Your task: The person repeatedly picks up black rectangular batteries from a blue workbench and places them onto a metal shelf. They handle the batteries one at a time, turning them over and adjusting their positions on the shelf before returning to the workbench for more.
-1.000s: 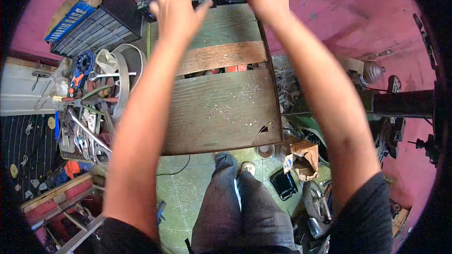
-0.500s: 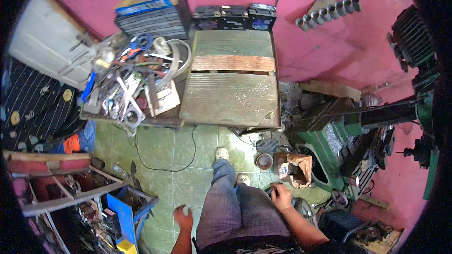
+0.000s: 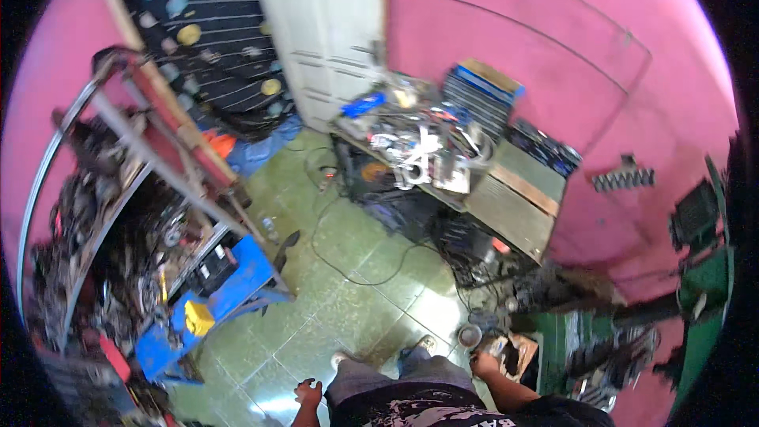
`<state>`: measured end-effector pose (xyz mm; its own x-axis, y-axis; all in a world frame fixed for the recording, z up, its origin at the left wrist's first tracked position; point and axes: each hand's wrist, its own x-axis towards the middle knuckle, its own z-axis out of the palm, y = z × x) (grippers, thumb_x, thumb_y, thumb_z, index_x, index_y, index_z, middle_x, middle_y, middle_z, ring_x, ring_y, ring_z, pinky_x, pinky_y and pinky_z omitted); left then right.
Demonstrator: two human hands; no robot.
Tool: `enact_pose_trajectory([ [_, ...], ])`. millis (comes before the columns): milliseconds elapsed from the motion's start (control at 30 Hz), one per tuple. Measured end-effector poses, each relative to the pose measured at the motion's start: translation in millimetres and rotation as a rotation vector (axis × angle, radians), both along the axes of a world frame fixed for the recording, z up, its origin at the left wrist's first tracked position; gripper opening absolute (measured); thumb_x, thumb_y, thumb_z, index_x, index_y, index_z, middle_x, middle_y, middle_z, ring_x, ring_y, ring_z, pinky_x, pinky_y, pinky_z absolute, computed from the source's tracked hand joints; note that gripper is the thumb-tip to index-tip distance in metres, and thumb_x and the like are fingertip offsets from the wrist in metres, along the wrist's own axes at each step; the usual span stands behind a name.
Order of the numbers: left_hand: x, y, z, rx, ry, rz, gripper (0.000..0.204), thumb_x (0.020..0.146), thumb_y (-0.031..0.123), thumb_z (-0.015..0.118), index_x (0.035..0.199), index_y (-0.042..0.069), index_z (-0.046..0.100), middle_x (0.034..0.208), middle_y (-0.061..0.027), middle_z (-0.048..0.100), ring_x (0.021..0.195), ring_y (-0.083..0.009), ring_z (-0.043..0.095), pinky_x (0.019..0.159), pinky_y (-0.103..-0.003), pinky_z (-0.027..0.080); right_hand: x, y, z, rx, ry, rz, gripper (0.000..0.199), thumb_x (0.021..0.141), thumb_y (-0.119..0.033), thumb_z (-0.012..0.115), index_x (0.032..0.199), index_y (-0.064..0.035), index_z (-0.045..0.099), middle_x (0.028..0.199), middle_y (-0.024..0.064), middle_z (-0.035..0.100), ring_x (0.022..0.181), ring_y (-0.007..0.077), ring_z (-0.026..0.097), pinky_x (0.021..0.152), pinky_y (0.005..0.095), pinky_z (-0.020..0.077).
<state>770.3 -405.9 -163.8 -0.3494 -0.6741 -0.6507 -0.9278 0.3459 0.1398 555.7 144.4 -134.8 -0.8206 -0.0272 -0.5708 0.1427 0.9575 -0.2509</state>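
Observation:
My left hand (image 3: 308, 392) hangs low beside my left leg, its fingers loosely apart and holding nothing. My right hand (image 3: 485, 366) is at my right side with the fingers curled. A small dark patch shows at its fingertips; what it is I cannot make out. Close to that hand, on the floor, are an open cardboard box (image 3: 522, 352) and a small round can (image 3: 469, 337). Farther off, a workbench (image 3: 510, 209) carries a heap of hand tools (image 3: 427, 146).
A blue stand (image 3: 257, 261) holding a yellow container (image 3: 198, 319) is on the left, by a cluttered metal rack (image 3: 130, 130). Green machinery (image 3: 553, 336) stands at right. A black cable (image 3: 316, 237) lies across the tiled floor. Beyond the workbench is a white door (image 3: 324, 39).
My view has swung left and up, so the workbench now appears farther right and the rack and blue stand show more fully. Both hands still hang at my sides.

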Motion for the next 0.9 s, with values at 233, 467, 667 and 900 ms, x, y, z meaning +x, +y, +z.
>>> enact_pose_trajectory([
  [233, 121.6, -66.0, 27.6, -0.118, 0.198, 0.297, 0.044, 0.084, 0.049, 0.076, 0.122, 0.027, 0.073, 0.128, -0.0048, 0.068, 0.127, -0.0391, 0.053, 0.101, -0.068, 0.043, -63.4, -118.3, -6.2, 0.071, -0.043, 0.152, 0.042, 0.085, -0.028, 0.069, 0.124, -0.0152, 0.072, 0.113, 0.0241, 0.074, 0.106, 0.0399, 0.071, 0.092, 0.0486, 0.0569],
  [467, 329.0, -97.5, 39.4, -0.167, 0.145, 0.781, 0.044, 0.087, 0.045, 0.076, 0.12, 0.015, 0.075, 0.114, -0.0134, 0.076, 0.108, -0.036, 0.071, 0.097, -0.048, 0.056, -63.9, -340.7, -27.8, -0.166, 0.014, 0.613, 0.038, 0.081, -0.03, 0.073, 0.114, -0.011, 0.075, 0.108, 0.0251, 0.074, 0.104, 0.0382, 0.072, 0.091, 0.0437, 0.0573],
  [667, 418.4, -59.7, 31.2, -0.077, 0.086, 1.038, 0.052, 0.088, 0.043, 0.074, 0.126, 0.007, 0.071, 0.121, -0.0218, 0.073, 0.114, -0.038, 0.069, 0.101, -0.045, 0.053, -17.2, -549.5, 22.6, -0.314, -0.112, 0.85, 0.035, 0.089, -0.025, 0.071, 0.12, -0.0082, 0.07, 0.104, 0.0176, 0.077, 0.096, 0.0347, 0.075, 0.087, 0.0431, 0.0586],
  [900, 363.5, -62.6, 6.0, -0.036, 0.241, 1.032, 0.052, 0.09, 0.044, 0.072, 0.124, 0.005, 0.072, 0.118, -0.0218, 0.074, 0.112, -0.0377, 0.07, 0.101, -0.045, 0.053, 9.8, -656.6, 17.8, -0.095, -0.21, 1.024, 0.038, 0.089, -0.03, 0.072, 0.123, -0.0133, 0.07, 0.105, 0.0174, 0.077, 0.099, 0.0341, 0.074, 0.088, 0.0427, 0.0582],
])
